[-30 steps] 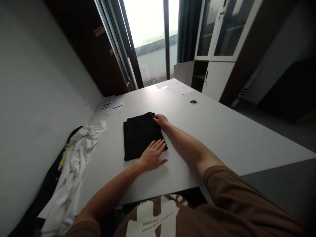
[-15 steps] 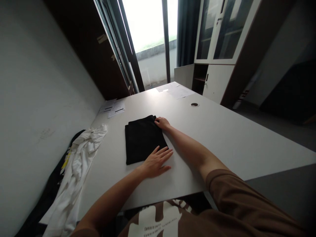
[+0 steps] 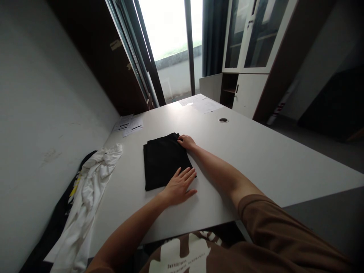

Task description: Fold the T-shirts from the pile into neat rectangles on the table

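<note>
A black folded garment (image 3: 163,161) lies flat on the white desk (image 3: 244,163), its layers stacked slightly out of line at the far and left edges. My left hand (image 3: 181,186) rests palm down over the garment's near right corner, fingers stretched out and thumb apart on the desk. At the far right corner, my right hand (image 3: 187,142) has its fingers curled in and closed on the cloth edge. The left hand hides part of the near edge.
White clothing (image 3: 98,178) hangs over the left desk edge beside the wall, with dark clothing (image 3: 57,223) beneath it. Papers (image 3: 132,124) lie at the far left, more sheets (image 3: 203,104) at the far end. A round cable hole (image 3: 223,120) is in the desktop.
My left fingers have shifted slightly left, and the garment's near right corner now shows past the fingertips. My right hand stays at the far corner. The view has moved slightly.
</note>
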The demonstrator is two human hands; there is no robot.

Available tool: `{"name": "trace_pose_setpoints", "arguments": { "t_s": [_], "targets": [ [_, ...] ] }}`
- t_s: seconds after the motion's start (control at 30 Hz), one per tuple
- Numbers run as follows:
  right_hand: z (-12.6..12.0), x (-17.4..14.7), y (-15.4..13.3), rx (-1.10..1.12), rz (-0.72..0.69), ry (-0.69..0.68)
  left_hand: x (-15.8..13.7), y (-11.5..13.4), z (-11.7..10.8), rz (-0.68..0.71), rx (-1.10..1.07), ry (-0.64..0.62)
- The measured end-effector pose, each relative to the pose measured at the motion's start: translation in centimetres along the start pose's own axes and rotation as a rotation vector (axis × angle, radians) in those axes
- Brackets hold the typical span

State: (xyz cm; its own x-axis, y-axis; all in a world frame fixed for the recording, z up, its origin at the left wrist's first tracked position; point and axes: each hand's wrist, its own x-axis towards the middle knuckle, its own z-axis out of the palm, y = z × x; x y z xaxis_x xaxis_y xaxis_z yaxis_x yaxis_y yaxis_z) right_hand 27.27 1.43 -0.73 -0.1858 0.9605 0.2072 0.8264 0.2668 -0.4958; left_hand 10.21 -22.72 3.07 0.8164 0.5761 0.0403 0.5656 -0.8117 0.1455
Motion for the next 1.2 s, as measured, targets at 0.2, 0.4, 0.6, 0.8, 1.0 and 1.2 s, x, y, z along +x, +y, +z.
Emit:
{"name": "trace_pose_setpoints", "arguments": {
  "t_s": [0.2, 0.4, 0.6, 0.8, 1.0, 1.2],
  "targets": [
    [0.0, -0.1, -0.1, -0.005, -0.005, 0.006, -0.3, 0.4, -0.3, -0.061, -0.007, 0.094],
    [0.1, -0.2, 0.1, -0.005, -0.018, 0.014, -1.1, -4.6, 0.3, -0.507, 0.092, 0.249],
    [0.5, 0.0, 0.3, 0.021, -0.017, 0.017, -2.6, -10.1, 1.3, -0.769, 0.099, 0.202],
    [0.5, 0.1, 0.4, 0.035, -0.025, 0.023, -2.5, -11.2, 1.9, -0.788, 0.13, 0.212],
    [0.2, -0.5, -0.2, 0.003, -0.009, 0.031, -3.3, -13.0, 1.9, -0.834, 0.094, 0.227],
    [-1.2, -1.6, -1.8, -0.192, 0.102, 0.087, -4.1, -15.0, 2.1, -0.884, 0.114, 0.254]
  ]
}}
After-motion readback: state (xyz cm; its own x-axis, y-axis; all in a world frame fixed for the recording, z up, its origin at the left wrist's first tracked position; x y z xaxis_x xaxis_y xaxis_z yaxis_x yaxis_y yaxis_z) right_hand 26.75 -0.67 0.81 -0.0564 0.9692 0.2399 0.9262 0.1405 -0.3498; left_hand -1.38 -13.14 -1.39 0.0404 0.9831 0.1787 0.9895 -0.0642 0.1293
